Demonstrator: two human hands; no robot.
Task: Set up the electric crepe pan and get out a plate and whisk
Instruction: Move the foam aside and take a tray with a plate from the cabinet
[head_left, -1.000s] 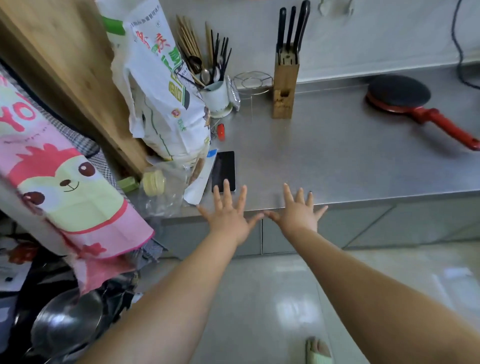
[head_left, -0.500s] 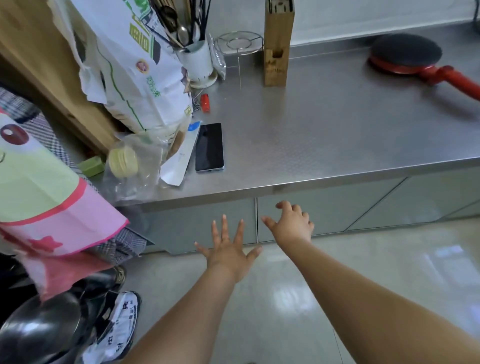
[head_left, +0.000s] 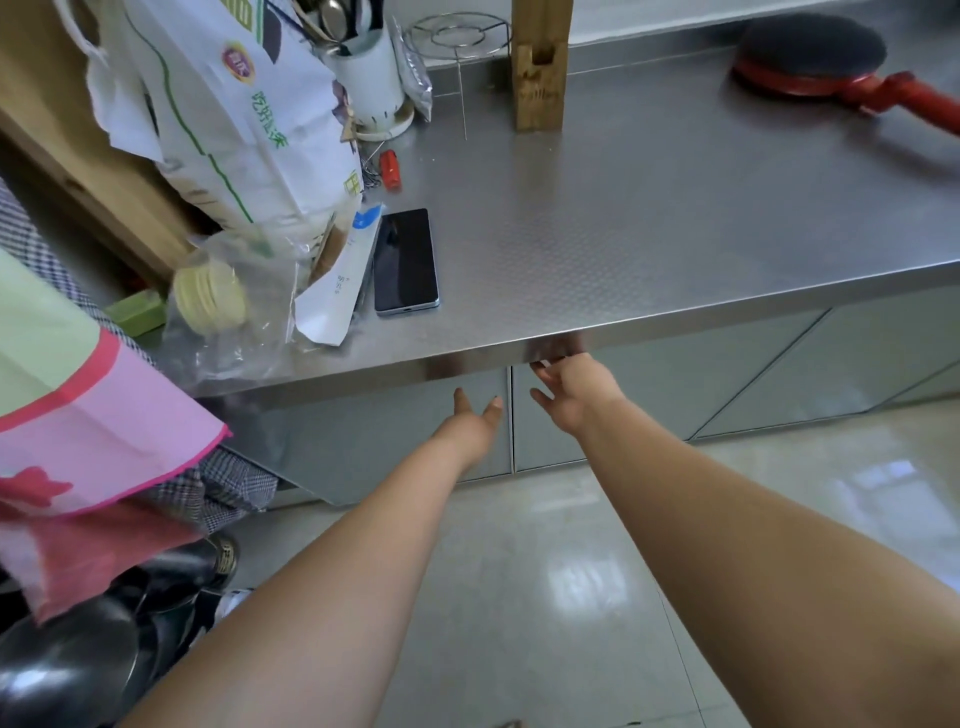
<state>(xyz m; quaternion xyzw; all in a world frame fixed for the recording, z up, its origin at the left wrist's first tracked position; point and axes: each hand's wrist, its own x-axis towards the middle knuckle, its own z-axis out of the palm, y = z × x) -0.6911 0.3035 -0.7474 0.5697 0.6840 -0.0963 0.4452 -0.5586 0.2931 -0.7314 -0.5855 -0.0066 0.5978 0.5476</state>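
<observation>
The red electric crepe pan (head_left: 810, 57) with its dark round top lies at the far right of the steel counter (head_left: 649, 234), its red handle running off the right edge. My left hand (head_left: 475, 421) is against the left cabinet door (head_left: 363, 441), fingers apart, beside the seam between two doors. My right hand (head_left: 576, 387) touches the top edge of the right cabinet door (head_left: 675, 384), fingertips hidden under the counter lip. Neither hand holds anything. No plate or whisk is visible.
On the counter's left stand a large white flour sack (head_left: 234, 119), a white utensil holder (head_left: 371, 78), a wooden knife block (head_left: 540, 67), a wire trivet (head_left: 457, 31), a black phone (head_left: 405, 262) and a bag of round wafers (head_left: 208, 296). Dark pans (head_left: 78, 665) sit at lower left.
Both hands have gone from the counter's front edge down to the cabinet doors beneath it. The view has tilted downward and come closer.
</observation>
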